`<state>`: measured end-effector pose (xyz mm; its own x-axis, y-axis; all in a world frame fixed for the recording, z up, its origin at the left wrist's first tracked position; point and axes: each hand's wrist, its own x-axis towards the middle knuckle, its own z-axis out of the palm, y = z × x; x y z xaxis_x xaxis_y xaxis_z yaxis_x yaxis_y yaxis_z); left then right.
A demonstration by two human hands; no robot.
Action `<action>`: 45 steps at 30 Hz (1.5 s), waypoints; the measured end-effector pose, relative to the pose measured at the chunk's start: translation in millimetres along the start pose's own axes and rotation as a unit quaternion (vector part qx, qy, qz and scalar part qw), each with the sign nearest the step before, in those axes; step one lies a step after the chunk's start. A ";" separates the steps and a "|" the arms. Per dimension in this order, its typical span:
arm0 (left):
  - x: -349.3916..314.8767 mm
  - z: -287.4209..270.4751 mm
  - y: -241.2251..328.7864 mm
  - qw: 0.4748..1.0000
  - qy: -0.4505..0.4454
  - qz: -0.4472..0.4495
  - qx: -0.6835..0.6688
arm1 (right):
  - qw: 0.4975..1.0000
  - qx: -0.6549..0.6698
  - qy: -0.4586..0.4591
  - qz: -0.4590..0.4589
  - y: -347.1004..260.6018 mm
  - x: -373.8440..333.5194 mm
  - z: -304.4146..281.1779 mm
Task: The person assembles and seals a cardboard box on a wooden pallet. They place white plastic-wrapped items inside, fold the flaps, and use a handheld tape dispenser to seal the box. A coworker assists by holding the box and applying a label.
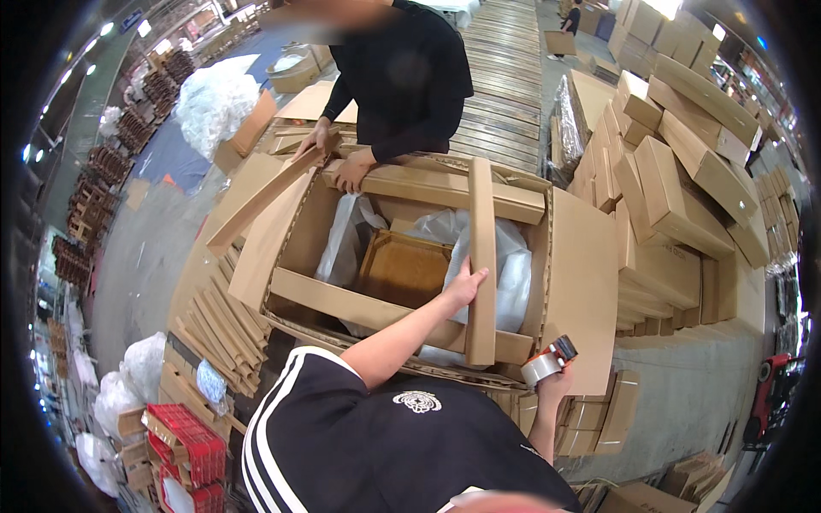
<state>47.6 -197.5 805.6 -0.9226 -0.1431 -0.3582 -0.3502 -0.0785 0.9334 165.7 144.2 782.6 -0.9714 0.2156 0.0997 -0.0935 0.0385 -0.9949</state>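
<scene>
Reaching forward, left hand [464, 286] grasping cardboard strip [483, 248], right hand [556, 383] out sideways, clutching tape dispenser [542, 366]

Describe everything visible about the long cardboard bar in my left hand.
The long, narrow, brown cardboard bar looks straight, plain and flat-faced. It runs front to back across the open brown cardboard box, right of its middle, crossing above the two brown bars laid left to right. Your bare left hand grips it around mid-length. Its ends lie near the box's far and near rims; whether it rests on anything below cannot be told.
</scene>
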 end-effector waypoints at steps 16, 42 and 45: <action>-45.5 116.2 6.4 0.987 -0.111 0.106 -0.038 | 0.953 0.164 -0.051 0.251 30.3 78.1 -37.0; -702.3 -223.1 -48.7 0.424 0.792 -0.231 0.373 | 0.679 0.071 -0.728 -0.066 -201.3 -11.6 239.8; -1023.5 -218.4 -66.4 0.270 0.838 -0.434 0.191 | 0.658 0.034 -0.749 0.061 -181.9 -21.9 230.6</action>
<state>1050.4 -261.3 1105.4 0.7902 -0.5056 0.3464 -0.6040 -0.7383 0.3002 153.6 -92.5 957.4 -0.0921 -0.9940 -0.0588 0.0459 0.0547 -0.9974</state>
